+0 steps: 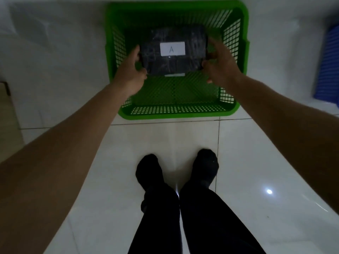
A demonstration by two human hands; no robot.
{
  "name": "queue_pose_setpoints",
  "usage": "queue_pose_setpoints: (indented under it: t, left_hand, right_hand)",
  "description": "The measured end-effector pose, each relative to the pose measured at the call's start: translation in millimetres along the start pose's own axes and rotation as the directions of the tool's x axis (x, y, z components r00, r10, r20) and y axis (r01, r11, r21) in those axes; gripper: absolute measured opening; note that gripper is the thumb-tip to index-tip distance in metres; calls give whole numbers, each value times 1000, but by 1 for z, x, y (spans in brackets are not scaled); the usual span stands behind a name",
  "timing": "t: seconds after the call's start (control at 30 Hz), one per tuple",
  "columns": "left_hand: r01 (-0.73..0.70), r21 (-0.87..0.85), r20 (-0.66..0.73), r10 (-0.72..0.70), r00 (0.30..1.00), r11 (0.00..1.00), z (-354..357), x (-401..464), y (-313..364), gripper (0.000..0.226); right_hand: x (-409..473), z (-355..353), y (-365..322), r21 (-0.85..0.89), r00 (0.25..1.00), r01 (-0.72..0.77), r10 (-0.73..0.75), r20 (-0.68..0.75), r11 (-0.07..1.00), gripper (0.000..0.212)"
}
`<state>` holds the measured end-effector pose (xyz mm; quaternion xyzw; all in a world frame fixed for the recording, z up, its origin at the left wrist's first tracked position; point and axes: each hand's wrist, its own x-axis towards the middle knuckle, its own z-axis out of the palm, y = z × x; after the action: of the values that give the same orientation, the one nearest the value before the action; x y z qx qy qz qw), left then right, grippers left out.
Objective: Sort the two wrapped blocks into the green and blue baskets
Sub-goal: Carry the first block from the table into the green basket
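Note:
A black wrapped block (190, 39) with a white label marked "A" sits inside the green basket (176, 114), toward its far half. My left hand (132, 74) touches the block's left edge, fingers curled around its near-left corner. My right hand (220, 65) is at the block's right edge with the fingers partly spread; whether it still grips the block is unclear. Only a corner of the blue basket (328, 70) shows at the right edge of the view. The second block is out of sight.
The green basket stands on a white tiled floor (256, 162) against a white wall. My two feet in black socks (176, 171) stand just in front of it. A brownish surface (7, 116) shows at the far left.

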<state>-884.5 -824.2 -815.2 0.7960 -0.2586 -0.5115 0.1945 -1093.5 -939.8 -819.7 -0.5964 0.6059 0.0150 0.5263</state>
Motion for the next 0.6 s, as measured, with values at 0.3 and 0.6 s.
queue_pose_setpoints:
  t: [0.3,0.6]
  left_hand:
    - [-69,-10,-41,68,997,998,11,34,-7,67]
    - [98,-46,65,-95,993,994,-24,-4,20,65]
  right_hand:
    - [32,14,14,6,996,46,-46,-83,999,65]
    - [-16,-15,-21,-45,999,-50,50,7,998,70]
